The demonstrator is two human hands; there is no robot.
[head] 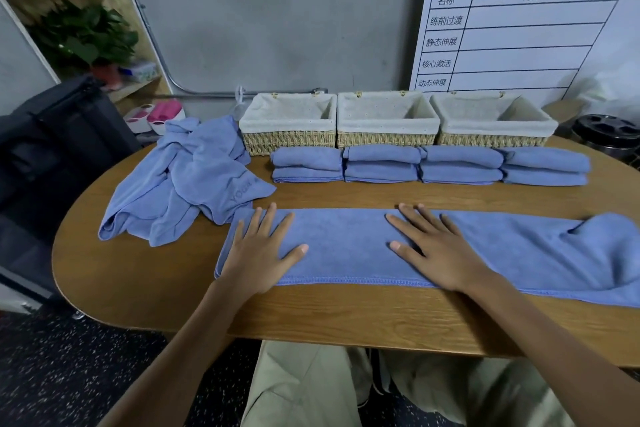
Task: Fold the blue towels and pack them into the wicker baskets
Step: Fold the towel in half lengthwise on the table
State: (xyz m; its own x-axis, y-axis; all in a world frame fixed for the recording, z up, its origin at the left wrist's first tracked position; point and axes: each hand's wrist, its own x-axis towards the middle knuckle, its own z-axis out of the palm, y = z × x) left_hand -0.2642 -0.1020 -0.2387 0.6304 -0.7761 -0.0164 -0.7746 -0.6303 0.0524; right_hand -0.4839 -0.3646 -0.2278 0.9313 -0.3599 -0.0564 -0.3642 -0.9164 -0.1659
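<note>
Hands flat on long blue towel strip (346, 246) along near edge of wooden table (156, 288): left hand (258, 253) near its left end, right hand (438, 253) mid-strip, fingers straight and spread. Folded towels (429, 165) in front of three wicker baskets (388, 121); crumpled towel pile (183, 180) left.

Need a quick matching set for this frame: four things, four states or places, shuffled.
Things:
1. wicker baskets
2. folded towels
3. crumpled towel
4. long towel

States:
A. heaped at the table's left
B. flat under both hands
C. lined, nothing visible inside, back row
D. stacked in front of the baskets

Pairs: 1-C, 2-D, 3-A, 4-B
</note>
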